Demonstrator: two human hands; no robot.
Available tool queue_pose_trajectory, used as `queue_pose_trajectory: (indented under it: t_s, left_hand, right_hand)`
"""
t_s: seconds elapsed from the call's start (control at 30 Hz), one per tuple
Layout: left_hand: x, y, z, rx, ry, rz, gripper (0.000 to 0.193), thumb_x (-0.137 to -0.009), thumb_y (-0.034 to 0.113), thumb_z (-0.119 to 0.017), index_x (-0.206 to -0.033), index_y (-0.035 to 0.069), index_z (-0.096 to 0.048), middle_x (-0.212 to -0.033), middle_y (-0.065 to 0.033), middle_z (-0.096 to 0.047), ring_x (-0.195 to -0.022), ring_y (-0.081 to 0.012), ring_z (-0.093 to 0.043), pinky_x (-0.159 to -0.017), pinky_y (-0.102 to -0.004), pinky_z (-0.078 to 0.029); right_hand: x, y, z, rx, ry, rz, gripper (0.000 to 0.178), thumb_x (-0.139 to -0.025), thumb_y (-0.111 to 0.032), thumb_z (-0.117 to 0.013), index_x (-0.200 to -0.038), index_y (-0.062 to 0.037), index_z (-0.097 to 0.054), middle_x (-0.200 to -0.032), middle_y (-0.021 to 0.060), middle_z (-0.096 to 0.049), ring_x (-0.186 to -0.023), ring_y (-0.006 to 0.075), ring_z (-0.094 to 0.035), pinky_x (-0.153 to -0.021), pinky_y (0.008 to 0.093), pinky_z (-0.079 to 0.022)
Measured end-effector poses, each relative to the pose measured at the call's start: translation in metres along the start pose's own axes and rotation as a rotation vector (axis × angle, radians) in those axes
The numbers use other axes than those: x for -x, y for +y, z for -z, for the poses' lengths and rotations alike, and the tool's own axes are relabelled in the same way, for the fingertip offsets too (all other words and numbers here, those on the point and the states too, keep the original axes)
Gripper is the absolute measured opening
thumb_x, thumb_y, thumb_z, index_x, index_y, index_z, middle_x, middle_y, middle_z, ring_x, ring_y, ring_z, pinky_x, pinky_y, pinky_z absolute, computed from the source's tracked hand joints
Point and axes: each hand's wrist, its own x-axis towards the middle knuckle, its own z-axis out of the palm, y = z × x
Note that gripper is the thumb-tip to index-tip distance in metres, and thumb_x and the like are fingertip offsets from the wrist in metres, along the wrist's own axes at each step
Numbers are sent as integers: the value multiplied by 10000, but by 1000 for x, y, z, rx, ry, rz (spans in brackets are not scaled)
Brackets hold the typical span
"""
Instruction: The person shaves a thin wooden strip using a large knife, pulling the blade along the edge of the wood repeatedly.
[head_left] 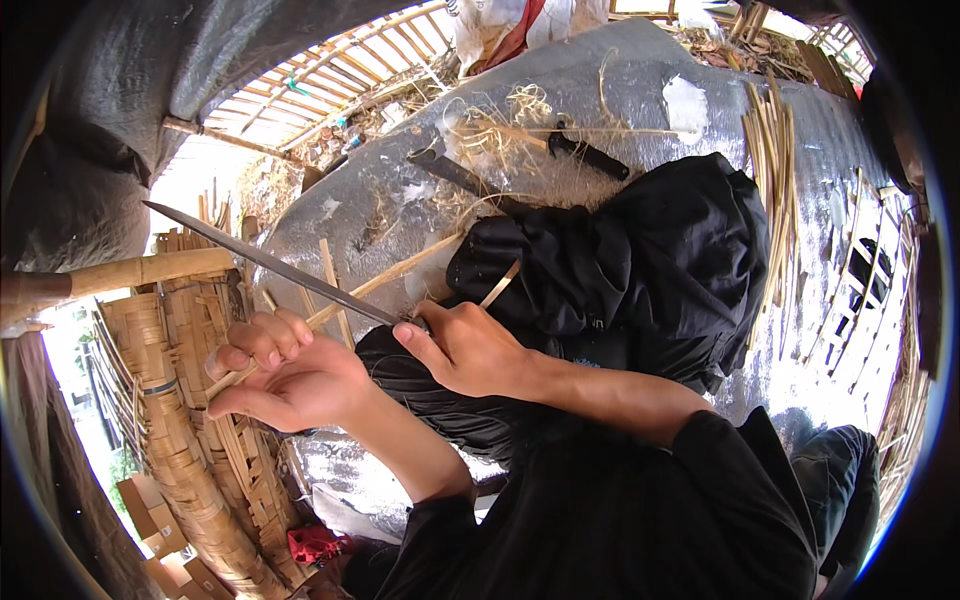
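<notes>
My right hand (468,350) is closed around the handle end of a long knife. Its narrow grey blade (270,262) reaches up and left, passing above my left hand. My left hand (290,370) is turned palm up with curled fingers, pinching a thin bamboo strip (385,279) between thumb and fingers. That pale strip runs from the left hand up and right, crossing behind the blade. Just above the right hand a short piece of bamboo (500,285) sticks out over my black-clad legs (620,270); its lower end is hidden.
On the grey sheet (640,70) lie curly shavings (490,135) and a black-handled tool (595,157). A bundle of bamboo strips (770,200) lies at the right. Woven bamboo (180,420) and a bamboo pole (150,270) stand at the left, above cardboard boxes (150,510).
</notes>
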Motion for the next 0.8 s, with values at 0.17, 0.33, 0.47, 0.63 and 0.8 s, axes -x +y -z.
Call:
queue_pose_trajectory:
  t_s: [0.17,0.33,0.47,0.63,0.8]
  left_hand:
    - [1,-11,-9,-124,-37,-52,564,-1041,593,-285,-749,132,-429,-657,17,-319,-539,-104,-266,-505,-240,-263]
    - [7,-19,-25,-176,54,-118,559,-1042,589,-287,-716,144,-373,-638,32,-277,-527,-95,-222,-488,-239,-233]
    - [2,-18,-18,-214,161,-136,556,-1042,586,-303,-707,146,-362,-635,38,-257,-519,-92,-197,-477,-244,-218]
    - [7,-24,-36,-260,198,-120,560,-1035,596,-319,-695,153,-352,-627,40,-253,-514,-92,-189,-477,-244,-212]
    - [-5,-21,-29,-292,268,-106,562,-1016,611,-376,-673,167,-338,-609,42,-267,-507,-94,-205,-480,-251,-219]
  right_hand:
    - [8,1,4,-66,-1,-16,477,-1032,-378,-481,-817,43,-549,-536,238,-494,-530,451,-536,-534,483,-424]
    - [9,2,6,-16,66,-20,487,-1011,-387,-511,-812,45,-614,-565,268,-559,-583,471,-601,-569,520,-483]
    - [11,60,9,128,132,-122,458,-1020,-352,-509,-794,34,-612,-614,273,-572,-620,460,-605,-586,501,-480]
    - [3,16,9,67,82,-40,413,-1034,-323,-488,-875,40,-607,-632,273,-562,-644,480,-578,-581,488,-456]
    - [2,47,8,70,78,-88,530,-1017,-421,-484,-809,40,-641,-671,298,-608,-692,493,-623,-650,539,-508]
